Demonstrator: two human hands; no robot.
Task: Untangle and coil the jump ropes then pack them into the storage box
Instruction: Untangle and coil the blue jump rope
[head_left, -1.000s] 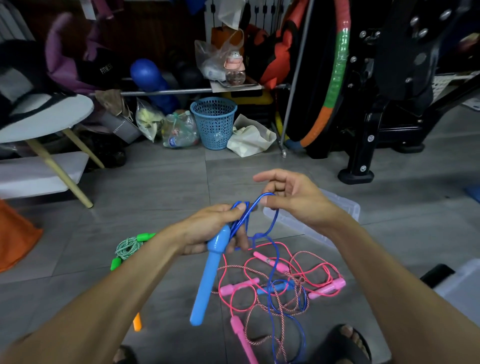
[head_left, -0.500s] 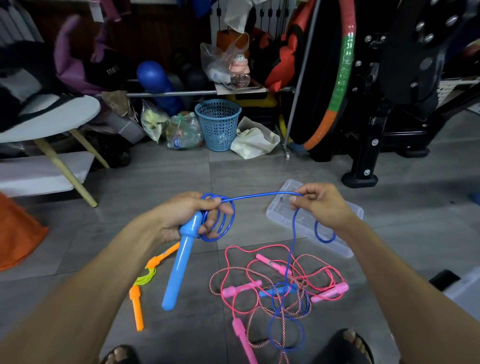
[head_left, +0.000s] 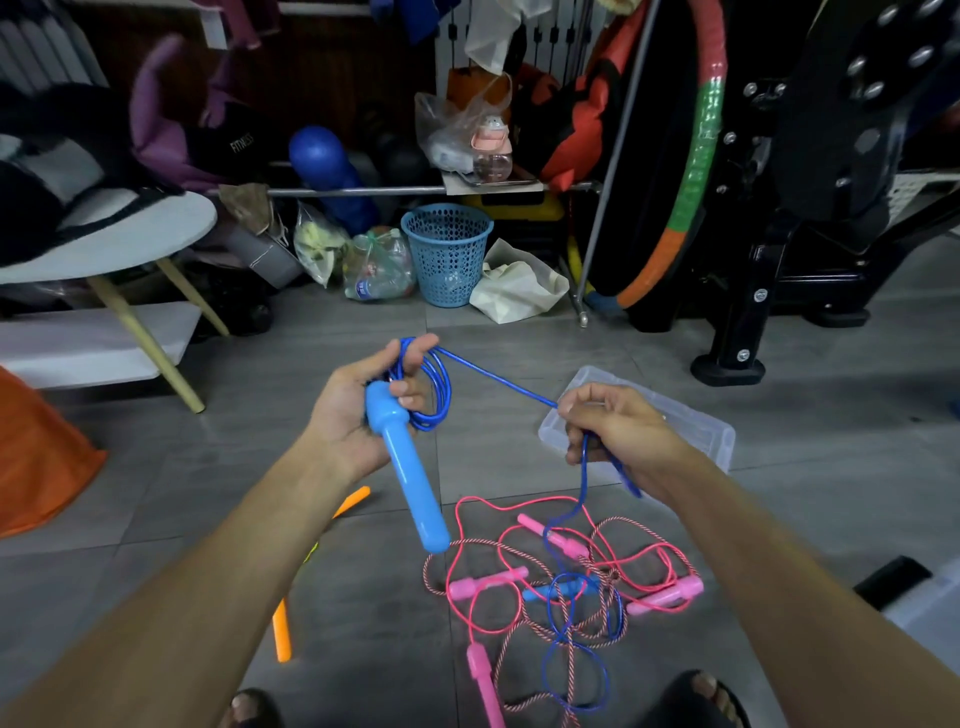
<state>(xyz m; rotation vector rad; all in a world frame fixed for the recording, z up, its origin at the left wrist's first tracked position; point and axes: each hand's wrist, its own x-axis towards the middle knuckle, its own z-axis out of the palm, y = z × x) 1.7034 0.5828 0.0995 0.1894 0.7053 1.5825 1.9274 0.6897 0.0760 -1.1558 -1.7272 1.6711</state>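
Orange plastic rope handles (head_left: 282, 630) on the grey tile floor, far left. Left hand (head_left: 358, 410) grips light-blue plastic handle (head_left: 408, 475) with several loops of blue cord (head_left: 434, 387) coiled over its fingers. Cord runs taut to right hand (head_left: 613, 434), pinched there, then drops into the pink-and-blue rope tangle (head_left: 566, 587) on floor. Clear plastic storage box (head_left: 711, 431) behind right hand, lid state probably open, hard to tell.

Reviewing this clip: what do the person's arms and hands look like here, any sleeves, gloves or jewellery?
Both forearms are bare, with no sleeves in view. The left hand and right hand wear no gloves. No watch or bracelet shows on either wrist. Rings cannot be made out.
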